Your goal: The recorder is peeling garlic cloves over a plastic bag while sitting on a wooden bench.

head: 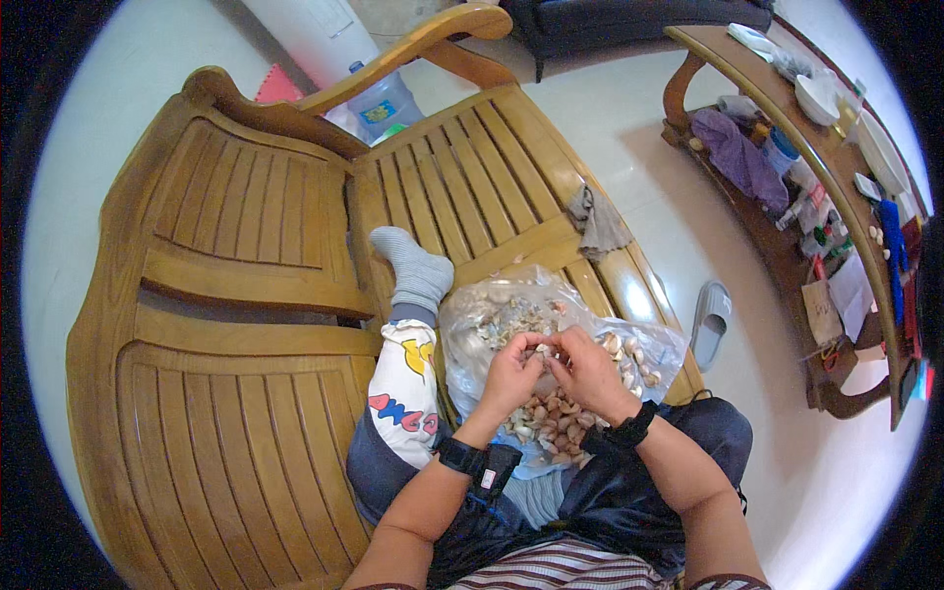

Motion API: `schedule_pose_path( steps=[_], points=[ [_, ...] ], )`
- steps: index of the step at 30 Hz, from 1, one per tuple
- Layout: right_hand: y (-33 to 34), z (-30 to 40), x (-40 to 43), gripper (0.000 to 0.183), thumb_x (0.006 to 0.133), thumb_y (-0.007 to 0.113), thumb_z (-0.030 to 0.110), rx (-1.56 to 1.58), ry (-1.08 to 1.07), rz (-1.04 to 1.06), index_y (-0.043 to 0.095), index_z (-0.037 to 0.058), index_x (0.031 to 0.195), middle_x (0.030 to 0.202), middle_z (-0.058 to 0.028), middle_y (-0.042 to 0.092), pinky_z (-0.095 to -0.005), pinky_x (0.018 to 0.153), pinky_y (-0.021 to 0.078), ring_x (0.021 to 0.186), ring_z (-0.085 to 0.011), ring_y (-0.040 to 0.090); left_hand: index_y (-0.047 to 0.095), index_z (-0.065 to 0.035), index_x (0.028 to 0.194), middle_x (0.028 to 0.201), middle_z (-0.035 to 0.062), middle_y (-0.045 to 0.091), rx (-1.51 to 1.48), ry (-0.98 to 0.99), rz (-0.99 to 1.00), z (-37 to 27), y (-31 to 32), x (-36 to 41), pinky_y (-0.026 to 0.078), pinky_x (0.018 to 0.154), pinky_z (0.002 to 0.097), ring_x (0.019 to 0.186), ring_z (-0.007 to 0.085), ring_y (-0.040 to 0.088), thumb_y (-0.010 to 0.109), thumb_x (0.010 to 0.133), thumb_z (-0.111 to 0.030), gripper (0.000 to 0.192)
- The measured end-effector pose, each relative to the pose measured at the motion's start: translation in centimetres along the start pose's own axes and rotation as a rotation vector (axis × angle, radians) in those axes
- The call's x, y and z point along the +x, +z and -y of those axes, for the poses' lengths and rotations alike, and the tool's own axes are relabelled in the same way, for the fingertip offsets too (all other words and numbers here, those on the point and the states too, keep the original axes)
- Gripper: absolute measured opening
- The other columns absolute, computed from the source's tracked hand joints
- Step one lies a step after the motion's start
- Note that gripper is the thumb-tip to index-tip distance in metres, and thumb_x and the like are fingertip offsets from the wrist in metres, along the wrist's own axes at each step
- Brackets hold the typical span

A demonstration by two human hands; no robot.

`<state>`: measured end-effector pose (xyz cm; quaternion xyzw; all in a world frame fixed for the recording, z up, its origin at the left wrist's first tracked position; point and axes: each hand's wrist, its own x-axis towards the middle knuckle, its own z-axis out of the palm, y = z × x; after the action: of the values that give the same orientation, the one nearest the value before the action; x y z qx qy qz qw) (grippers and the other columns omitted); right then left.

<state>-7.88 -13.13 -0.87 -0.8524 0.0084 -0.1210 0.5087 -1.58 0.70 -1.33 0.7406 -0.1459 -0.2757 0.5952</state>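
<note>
My left hand (514, 372) and my right hand (586, 369) meet above the clear plastic bags (472, 376) on the bench. Between their fingertips is a small whitish garlic clove (544, 349), gripped from both sides and partly covered by the fingers. Below my hands lies a pile of brownish unpeeled garlic cloves (560, 424). Papery garlic skins (520, 321) lie on the plastic beyond my left hand. Several garlic bulbs and cloves (634, 358) rest on the plastic to the right of my right hand. Both wrists wear black bands.
Around me is a slatted wooden bench (472, 177) with a grey cloth (599, 221) on its seat edge. A grey slipper (712, 324) lies on the floor. At the right, a wooden table (833, 158) holds bowls and other items. A large water bottle (385, 103) stands behind the armrest.
</note>
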Motion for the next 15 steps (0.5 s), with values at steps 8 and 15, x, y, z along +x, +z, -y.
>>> schedule_pose_path(
  steps=[8,15],
  points=[
    [0.2,0.1,-0.3,0.021,0.078,0.059,0.009,0.007,-0.010,0.006,0.051,0.0029,0.096,0.086,-0.0170,0.053,-0.0409,0.066,0.0455,0.078,-0.0349,0.056,0.049,-0.0004,0.101,0.091,0.0163,0.058,0.278,0.213,-0.096,1.2,0.0,0.0,0.046,0.073,0.0353,0.083,0.0271,0.058,0.046,0.078,-0.003,0.023],
    [0.6,0.0,-0.5,0.023,0.077,0.059,0.002,0.016,-0.010,-0.017,0.051,0.0022,0.098,0.084,-0.0169,0.055,-0.0364,0.066,0.0470,0.077,-0.0331,0.058,0.046,-0.0020,0.103,0.093,0.0208,0.055,0.388,0.273,-0.089,0.9,0.0,-0.1,0.044,0.074,0.0387,0.086,0.0353,0.056,0.045,0.079,-0.007,0.025]
  ],
)
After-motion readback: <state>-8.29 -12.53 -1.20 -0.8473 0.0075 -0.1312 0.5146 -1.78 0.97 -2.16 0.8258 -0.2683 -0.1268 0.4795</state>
